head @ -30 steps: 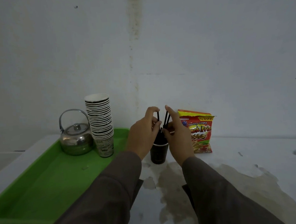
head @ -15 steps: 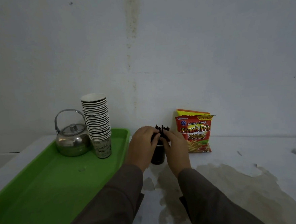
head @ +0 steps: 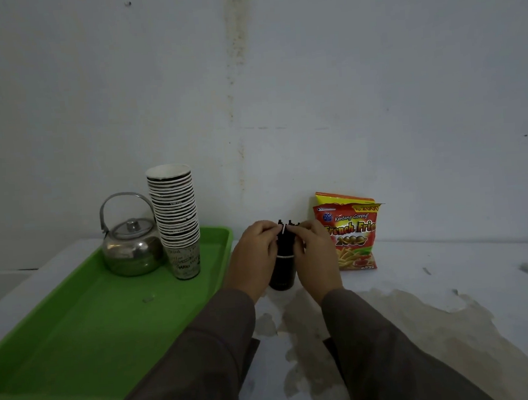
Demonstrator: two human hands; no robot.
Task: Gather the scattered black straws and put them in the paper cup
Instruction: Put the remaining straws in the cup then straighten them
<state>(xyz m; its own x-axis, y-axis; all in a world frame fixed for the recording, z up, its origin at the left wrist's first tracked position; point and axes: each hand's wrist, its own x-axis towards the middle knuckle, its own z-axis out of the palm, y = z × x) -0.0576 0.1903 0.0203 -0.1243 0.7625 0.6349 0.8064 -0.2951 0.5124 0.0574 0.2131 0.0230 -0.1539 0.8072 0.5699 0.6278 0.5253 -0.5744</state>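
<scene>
Your left hand [head: 254,256] and right hand [head: 315,252] both pinch the black straws [head: 285,239] standing in the dark paper cup [head: 282,273] on the table [head: 449,280], right of the green tray [head: 77,322].

I see two arms, each covered by a long sleeve of plain, dull brown-grey cloth. The left sleeve [head: 204,354] and the right sleeve [head: 391,347] hang loose and wide, with soft folds, and each ends at the wrist in a simple unbuttoned edge. The left hand [head: 251,260] and the right hand [head: 318,258] are bare; I make out no rings, watch or gloves.
</scene>
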